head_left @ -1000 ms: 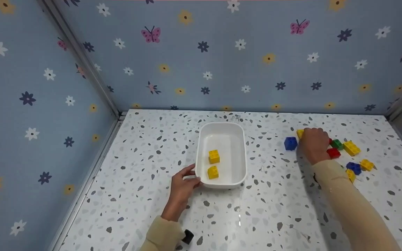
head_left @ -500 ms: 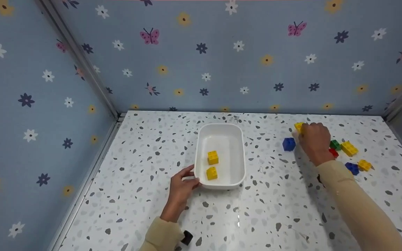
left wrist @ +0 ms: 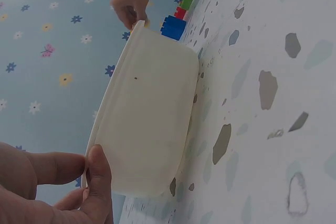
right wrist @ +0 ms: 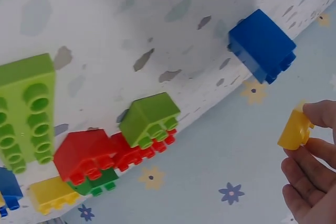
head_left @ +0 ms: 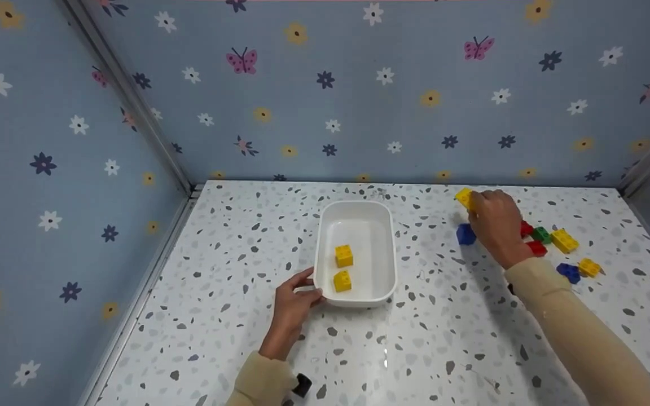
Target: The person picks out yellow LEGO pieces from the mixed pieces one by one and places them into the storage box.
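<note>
My left hand point(head_left: 293, 304) grips the near left corner of a white plastic tub point(head_left: 374, 242), thumb and fingers on its rim in the left wrist view. Two yellow toy building blocks point(head_left: 344, 255) lie inside the tub, on its left side. To the right, my right hand point(head_left: 497, 223) pinches another yellow block point(right wrist: 295, 129) between thumb and fingers, raised off the table. A blue block point(head_left: 466, 234) sits on the table just below that hand. In the right wrist view a light green block point(right wrist: 150, 118) and red blocks point(right wrist: 86, 153) stand close by.
More blocks lie at the right: a dark green one point(head_left: 541, 235), a large yellow one point(head_left: 564, 241), a blue one point(head_left: 569, 273) and a small yellow one point(head_left: 589, 268). Patterned wall panels point(head_left: 302, 90) border the speckled table point(head_left: 432, 338) at the back and left.
My right hand has picked up the yellow block and moved it left and up, away from the other blocks. The left hand keeps its hold on the tub.
</note>
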The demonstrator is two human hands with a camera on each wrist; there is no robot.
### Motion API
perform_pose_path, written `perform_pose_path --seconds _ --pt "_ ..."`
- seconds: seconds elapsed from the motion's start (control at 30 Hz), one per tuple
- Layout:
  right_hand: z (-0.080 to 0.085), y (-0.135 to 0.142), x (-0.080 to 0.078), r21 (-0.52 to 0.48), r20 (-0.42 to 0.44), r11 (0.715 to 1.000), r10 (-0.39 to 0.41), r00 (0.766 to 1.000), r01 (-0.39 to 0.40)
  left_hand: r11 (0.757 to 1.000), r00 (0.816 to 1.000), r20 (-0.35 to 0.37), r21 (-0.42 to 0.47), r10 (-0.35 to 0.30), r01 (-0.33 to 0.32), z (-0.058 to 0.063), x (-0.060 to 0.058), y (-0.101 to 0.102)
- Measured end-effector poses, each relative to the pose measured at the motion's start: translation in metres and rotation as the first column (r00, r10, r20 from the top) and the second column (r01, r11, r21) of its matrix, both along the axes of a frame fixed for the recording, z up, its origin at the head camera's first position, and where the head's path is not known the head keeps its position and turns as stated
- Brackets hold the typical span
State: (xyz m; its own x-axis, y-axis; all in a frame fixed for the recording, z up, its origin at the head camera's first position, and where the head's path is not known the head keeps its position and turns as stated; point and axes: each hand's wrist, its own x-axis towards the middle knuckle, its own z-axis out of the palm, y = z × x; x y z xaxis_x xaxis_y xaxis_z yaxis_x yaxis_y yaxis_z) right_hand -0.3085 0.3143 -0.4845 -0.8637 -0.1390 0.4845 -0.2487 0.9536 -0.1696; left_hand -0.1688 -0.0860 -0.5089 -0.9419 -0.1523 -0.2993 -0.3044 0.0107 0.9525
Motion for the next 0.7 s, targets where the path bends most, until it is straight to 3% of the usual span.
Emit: perform_pose_path --seconds 0.7 --pt "0.018 -0.055 0.008 -0.009 -0.105 0.982 0.185 0.977 -0.187 1.000 1.000 0.020 -0.017 0.000 0.001 -0.002 -0.001 0.001"
